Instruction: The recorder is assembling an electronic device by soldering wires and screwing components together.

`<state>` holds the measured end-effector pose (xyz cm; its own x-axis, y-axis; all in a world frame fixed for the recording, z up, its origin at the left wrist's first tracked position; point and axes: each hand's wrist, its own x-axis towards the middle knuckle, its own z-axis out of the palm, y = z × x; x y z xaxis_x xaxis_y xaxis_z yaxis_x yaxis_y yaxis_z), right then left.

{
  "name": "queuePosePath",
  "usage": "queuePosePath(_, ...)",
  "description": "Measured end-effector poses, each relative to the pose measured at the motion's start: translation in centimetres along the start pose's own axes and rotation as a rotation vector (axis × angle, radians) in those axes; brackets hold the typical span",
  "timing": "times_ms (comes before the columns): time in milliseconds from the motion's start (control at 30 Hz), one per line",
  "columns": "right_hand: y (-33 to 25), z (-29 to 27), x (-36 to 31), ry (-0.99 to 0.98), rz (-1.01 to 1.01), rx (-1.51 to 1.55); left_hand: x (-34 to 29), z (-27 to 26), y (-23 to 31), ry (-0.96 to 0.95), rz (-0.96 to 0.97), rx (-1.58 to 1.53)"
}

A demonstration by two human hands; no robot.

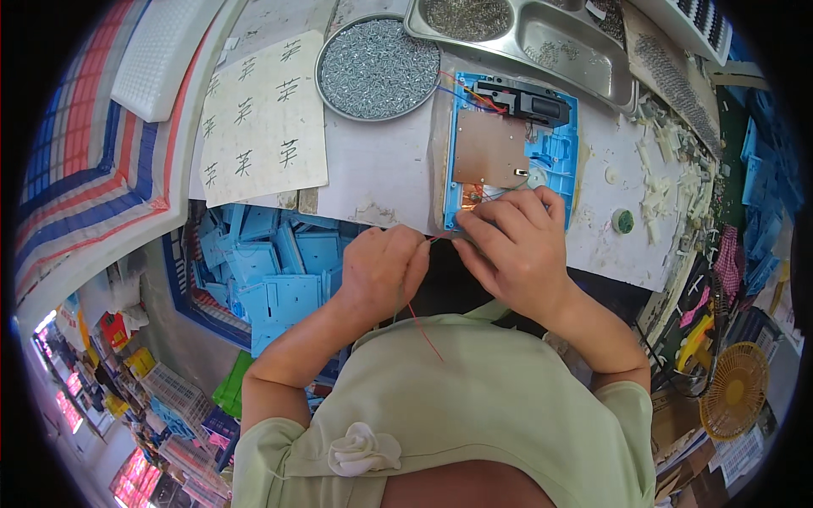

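Observation:
A thin red wire hangs from my left hand, whose thumb and fingers are pinched on it at the table's near edge. Just to the right, my right hand has its fingers closed over the lower edge of an open blue plastic casing. Thin wire runs between the two sets of fingertips; its ends are too small to make out. Inside the casing lie a brown circuit board and a black module with coloured wires at its left side.
A round metal dish of small screws stands behind the casing's left, beside a steel compartment tray. Paper with handwritten characters lies at left. Blue casings fill a bin below. White plastic bits and a green roll lie right.

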<state>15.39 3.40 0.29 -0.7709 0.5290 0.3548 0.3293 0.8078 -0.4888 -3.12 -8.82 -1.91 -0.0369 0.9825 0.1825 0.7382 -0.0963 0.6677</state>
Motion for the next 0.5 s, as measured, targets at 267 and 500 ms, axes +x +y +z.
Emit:
queuePosePath(267, 0.0, 1.2, -0.3, -0.058, 0.041, -0.114, 0.1, -0.5, -1.3, -0.443, 0.148, -0.124)
queuePosePath(500, -0.5, 0.7, 0.1, -0.097, 0.056, -0.107, 4.6, -0.6, -2.5, -0.099, 0.166, -0.245)
